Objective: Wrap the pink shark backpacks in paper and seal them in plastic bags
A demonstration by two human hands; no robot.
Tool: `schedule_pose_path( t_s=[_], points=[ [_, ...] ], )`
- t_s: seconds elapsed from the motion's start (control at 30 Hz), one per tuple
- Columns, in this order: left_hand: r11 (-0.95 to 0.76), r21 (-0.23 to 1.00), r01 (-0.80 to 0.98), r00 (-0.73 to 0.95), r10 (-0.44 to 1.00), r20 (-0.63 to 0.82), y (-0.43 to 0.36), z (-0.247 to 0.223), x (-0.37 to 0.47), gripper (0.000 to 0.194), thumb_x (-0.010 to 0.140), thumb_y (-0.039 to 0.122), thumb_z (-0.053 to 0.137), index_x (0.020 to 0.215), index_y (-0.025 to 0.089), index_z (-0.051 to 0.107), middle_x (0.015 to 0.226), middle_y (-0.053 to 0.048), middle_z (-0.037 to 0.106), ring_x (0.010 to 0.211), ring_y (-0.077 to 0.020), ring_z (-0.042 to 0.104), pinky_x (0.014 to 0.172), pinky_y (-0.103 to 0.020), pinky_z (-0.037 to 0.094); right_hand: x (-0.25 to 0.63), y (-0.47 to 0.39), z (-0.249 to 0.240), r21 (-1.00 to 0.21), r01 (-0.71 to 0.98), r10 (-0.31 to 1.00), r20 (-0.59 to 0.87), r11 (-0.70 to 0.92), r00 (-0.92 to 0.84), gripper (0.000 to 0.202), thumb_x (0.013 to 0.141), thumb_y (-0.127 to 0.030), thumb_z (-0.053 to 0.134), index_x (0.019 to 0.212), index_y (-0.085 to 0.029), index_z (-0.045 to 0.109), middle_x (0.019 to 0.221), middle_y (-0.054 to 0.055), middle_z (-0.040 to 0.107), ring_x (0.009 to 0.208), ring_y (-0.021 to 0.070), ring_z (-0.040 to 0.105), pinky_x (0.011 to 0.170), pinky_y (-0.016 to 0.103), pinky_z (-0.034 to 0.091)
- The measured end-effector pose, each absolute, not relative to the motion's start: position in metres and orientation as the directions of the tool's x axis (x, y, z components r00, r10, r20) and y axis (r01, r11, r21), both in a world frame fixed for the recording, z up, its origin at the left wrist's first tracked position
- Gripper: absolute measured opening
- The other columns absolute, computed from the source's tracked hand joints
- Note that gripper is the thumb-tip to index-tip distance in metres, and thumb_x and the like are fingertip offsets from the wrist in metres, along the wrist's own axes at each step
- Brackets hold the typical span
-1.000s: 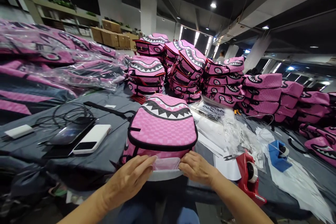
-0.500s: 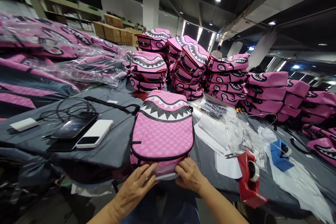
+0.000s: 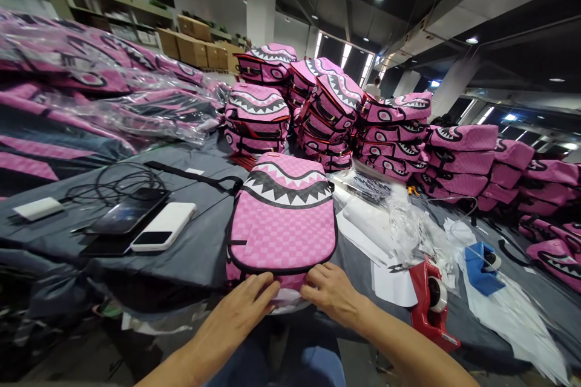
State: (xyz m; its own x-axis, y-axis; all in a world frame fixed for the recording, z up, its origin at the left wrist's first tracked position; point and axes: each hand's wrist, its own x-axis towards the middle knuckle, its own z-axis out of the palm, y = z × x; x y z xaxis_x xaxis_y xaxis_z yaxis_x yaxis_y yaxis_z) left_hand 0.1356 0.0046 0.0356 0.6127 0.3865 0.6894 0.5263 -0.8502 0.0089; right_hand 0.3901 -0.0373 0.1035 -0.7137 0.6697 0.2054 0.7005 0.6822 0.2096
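Both hands are gripping the pale sheet (image 3: pixel 287 297) at the near end of the pink backpack (image 3: pixel 285 224), left hand (image 3: pixel 254 297) and right hand (image 3: pixel 327 291) pinching opposite sides; the backpack is lying at the bench's (image 3: pixel 200 272) front edge.

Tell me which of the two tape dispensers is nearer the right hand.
The red dispenser, at the front edge of the table, is nearer the right hand; the blue one sits farther off to the right.
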Motion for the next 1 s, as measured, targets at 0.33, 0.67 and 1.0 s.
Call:
schedule_pose_path(
  t_s=[0.33,0.67,1.0],
  points=[
    [-0.996,-0.069,-0.063,0.911,-0.086,0.404,0.039,0.098,0.135,0.036,0.094,0.003,0.041,0.094,0.025,0.069,0.090,0.003,0.074,0.081,-0.0145,0.068,0.084,-0.025,0.052,0.388,-0.016,0.144,0.264,0.440,0.472,-0.070,0.858,-0.879,0.016,0.103,-0.036,0.058,0.101,-0.021,0.062,0.084,-0.003,0.068,0.073,0.0142,0.057,0.068,0.031,0.038],
    [-0.929,-0.335,-0.156,0.896,-0.276,0.348,0.046,0.119,0.134,0.037,0.096,0.001,0.037,0.082,0.023,0.062,0.072,0.002,0.062,0.063,-0.0177,0.052,0.074,-0.034,0.042,0.378,-0.002,0.152,0.263,0.289,0.348,-0.219,0.921,-0.912,0.015,0.097,-0.016,0.064,0.084,-0.024,0.066,0.084,-0.004,0.067,0.071,0.0113,0.059,0.051,0.032,0.029],
    [-0.983,-0.169,0.065,0.703,-0.075,0.708,0.001,0.054,0.116,0.030,0.101,0.008,0.040,0.091,0.018,0.067,0.081,0.000,0.069,0.080,-0.0165,0.061,0.102,-0.040,0.040,0.406,-0.051,0.093,0.301,0.478,0.493,0.029,0.825,-0.870,0.014,0.102,-0.019,0.048,0.098,-0.023,0.061,0.080,-0.001,0.063,0.062,0.0122,0.055,0.047,0.029,0.025]
  ],
)
